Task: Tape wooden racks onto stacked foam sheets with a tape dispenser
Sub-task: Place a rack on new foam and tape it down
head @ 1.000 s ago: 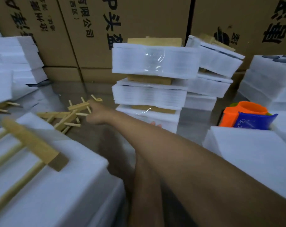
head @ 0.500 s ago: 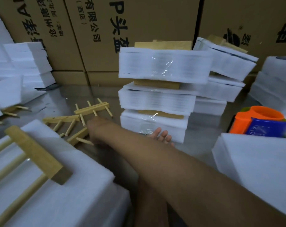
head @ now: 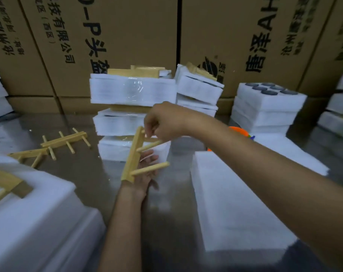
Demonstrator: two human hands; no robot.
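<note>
Right hand (head: pixel 167 121) reaching across from the right, fingers pinched around the top end of a wooden rack (head: pixel 134 156) held up above the counter (head: pixel 84 173). Left hand (head: pixel 145 173) below and behind the rack, palm up, fingers spread and relaxed, seemingly touching the lower part of the bar without curling round it. Rack tilted, bar running from upper right to lower left, pegs sticking out to the right. Two more racks (head: pixel 65 141) lying flat on the counter to the left, one partly overlapping the other's end. Thick foam stack (head: pixel 39 222) at lower left with another rack (head: pixel 5 182) resting on top. Plain foam sheets (head: pixel 235 203) at right, near the right forearm. Tape dispenser (head: pixel 239 131), orange, mostly hidden behind that forearm, just beyond the sheets. Taped bundles (head: pixel 132 91) of foam and wood piled up behind the hands, more leaning beside them. Foam blocks (head: pixel 266 107) with dark round inserts farther right. Cardboard boxes (head: pixel 127 36) with printed characters along the back.
</note>
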